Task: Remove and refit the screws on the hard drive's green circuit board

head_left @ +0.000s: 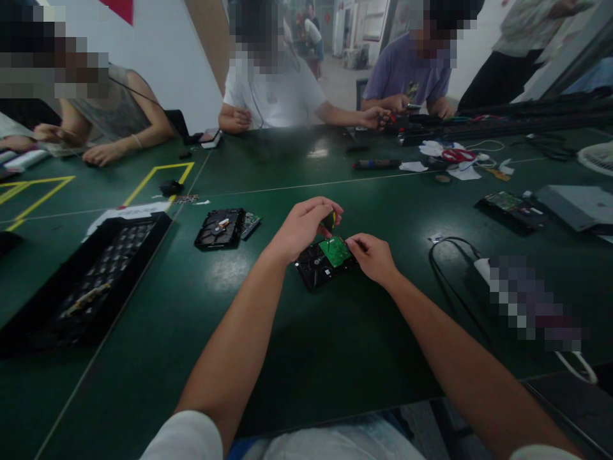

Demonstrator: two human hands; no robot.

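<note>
A black hard drive [312,273] with a green circuit board [336,253] lies on the table in front of me. My left hand [306,225] is wrapped round the dark and yellow handle of a screwdriver [329,221], held upright with its shaft pointing down at the board. Whether the tip sits in a screw is too small to tell. At the drive's right edge, my right hand [373,255] is closed with thumb and fingers gripping the corner. Left of them rest another hard drive [219,230] and a loose circuit board [251,225].
A long black tray [138,281] stands at the left. On the right are another drive with a board [512,211], a grey metal box [577,206], a cable [433,255] and a blurred-out object [536,306]. Several people sit across the green table [306,364].
</note>
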